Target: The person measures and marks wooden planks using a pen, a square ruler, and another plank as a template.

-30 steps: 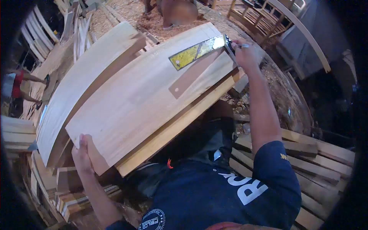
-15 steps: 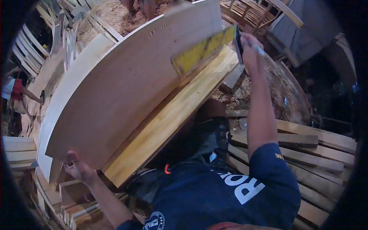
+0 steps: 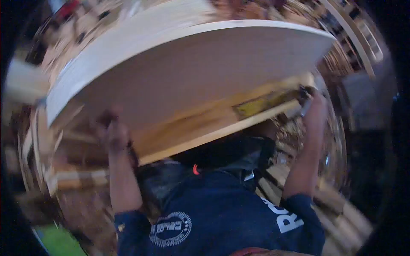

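Note:
A large curved wooden panel (image 3: 205, 72) stands tilted in front of me, its arched edge away from my body. Along its lower side runs a yellowish plank (image 3: 188, 147). My right hand (image 3: 315, 99) grips the dark handle of a handsaw at the plank's far right end. The saw's smudged yellow blade (image 3: 256, 106) lies low over the plank, pointing left. My left hand (image 3: 113, 128) is by the panel's lower left part, smeared by motion; its fingers and whether it touches the panel cannot be made out.
Stacked wooden pieces (image 3: 341, 209) lie at the lower right. A green object (image 3: 60, 241) shows at the lower left. Slatted woodwork (image 3: 341, 55) stands at the upper right. Another person in red (image 3: 67, 9) is at the upper left. Wood shavings cover the ground.
The view has swung, and the panel now lies more level across it. The saw has come down from against the panel's face to the plank. My left hand has shifted inward from the panel's corner.

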A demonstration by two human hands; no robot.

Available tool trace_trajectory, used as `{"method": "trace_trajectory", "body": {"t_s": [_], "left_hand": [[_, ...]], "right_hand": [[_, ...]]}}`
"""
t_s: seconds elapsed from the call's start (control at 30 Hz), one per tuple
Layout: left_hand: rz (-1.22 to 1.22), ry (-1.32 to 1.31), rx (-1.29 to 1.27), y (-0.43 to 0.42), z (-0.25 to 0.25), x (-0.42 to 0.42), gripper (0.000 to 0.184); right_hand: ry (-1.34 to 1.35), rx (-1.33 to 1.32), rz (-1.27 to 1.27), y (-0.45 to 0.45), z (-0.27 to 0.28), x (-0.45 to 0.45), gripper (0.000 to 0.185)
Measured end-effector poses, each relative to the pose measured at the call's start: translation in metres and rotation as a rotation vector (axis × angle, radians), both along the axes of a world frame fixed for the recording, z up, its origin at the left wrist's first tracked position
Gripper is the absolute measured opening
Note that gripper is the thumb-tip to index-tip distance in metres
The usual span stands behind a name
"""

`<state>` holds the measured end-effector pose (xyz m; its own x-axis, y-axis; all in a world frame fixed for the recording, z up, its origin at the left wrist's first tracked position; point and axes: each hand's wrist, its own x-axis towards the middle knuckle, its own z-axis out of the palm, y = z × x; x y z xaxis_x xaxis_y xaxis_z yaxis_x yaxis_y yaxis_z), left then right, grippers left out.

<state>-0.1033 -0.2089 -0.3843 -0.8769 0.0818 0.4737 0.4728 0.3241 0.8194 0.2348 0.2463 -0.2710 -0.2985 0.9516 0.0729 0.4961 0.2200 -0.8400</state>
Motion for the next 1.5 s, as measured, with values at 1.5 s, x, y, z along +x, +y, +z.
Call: {"method": "trace_trajectory", "body": {"t_s": [1.5], "left_hand": [[-0.961, -0.397, 0.247, -0.007, 0.080, 0.010, 0.050]], "right_hand": [[0.053, -0.131, 1.032, -0.273, -0.016, -0.175, 0.026]]}}
